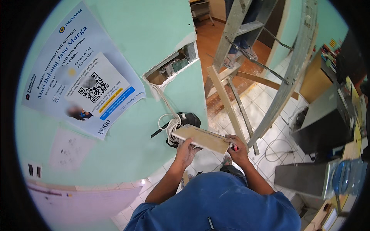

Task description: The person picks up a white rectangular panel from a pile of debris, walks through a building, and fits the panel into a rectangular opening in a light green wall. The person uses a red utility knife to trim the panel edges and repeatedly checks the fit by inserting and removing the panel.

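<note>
A rectangular piece of gypsum board point(204, 139), brown-faced with a pale edge, is held in front of my body between both hands. My left hand point(187, 153) grips its near left edge, thumb on top. At the right end, the fingers of my right hand point(238, 150) are closed round the board; a small red item point(235, 147) shows in that hand, too covered to name. Just beyond the board, a coil of white cable point(174, 126) hangs against a black bag point(191, 120). Higher up, a rectangular opening point(158, 77) is cut in the green wall.
To the right stands a metal ladder point(252, 27) with another person's sandalled feet point(231, 59) on or beside it. Wooden boards point(227, 104) lean near its legs. A large poster point(54, 88) covers the left wall. Far right are a dark cabinet point(320, 131) and water bottle point(348, 177).
</note>
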A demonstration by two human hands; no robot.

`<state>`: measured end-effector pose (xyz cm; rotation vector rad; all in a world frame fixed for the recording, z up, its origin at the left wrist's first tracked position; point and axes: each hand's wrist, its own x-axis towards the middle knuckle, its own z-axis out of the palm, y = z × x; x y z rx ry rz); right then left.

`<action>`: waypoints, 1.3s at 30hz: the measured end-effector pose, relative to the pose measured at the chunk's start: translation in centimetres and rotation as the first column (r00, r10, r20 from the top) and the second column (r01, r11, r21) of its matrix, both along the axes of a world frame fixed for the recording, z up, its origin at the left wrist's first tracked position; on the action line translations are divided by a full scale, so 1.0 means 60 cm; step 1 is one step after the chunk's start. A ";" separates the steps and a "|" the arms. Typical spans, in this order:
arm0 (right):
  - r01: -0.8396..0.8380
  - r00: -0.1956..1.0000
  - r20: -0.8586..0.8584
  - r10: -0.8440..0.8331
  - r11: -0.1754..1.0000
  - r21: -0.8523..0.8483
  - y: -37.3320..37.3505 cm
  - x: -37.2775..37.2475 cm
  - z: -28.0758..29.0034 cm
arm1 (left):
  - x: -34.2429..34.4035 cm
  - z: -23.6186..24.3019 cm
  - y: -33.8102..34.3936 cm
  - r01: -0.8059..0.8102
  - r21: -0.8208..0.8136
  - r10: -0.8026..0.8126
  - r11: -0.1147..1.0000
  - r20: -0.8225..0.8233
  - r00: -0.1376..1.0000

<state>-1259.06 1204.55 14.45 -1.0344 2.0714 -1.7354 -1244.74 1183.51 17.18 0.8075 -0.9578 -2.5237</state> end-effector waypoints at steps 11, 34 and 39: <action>-0.005 0.850 0.526 0.031 0.999 -0.051 -0.050 -0.203 0.056 | -0.076 0.055 0.001 -0.252 -0.453 0.360 0.855 0.171 0.917; 0.163 0.959 0.276 -0.063 0.920 -0.355 -0.336 -0.296 0.182 | -0.124 0.135 -0.189 -0.392 -0.880 0.662 0.267 -0.128 0.738; 0.029 0.975 0.212 0.069 0.903 -0.429 -0.424 -0.344 0.207 | -0.156 0.160 -0.214 -0.464 -0.857 0.789 0.222 -0.122 0.603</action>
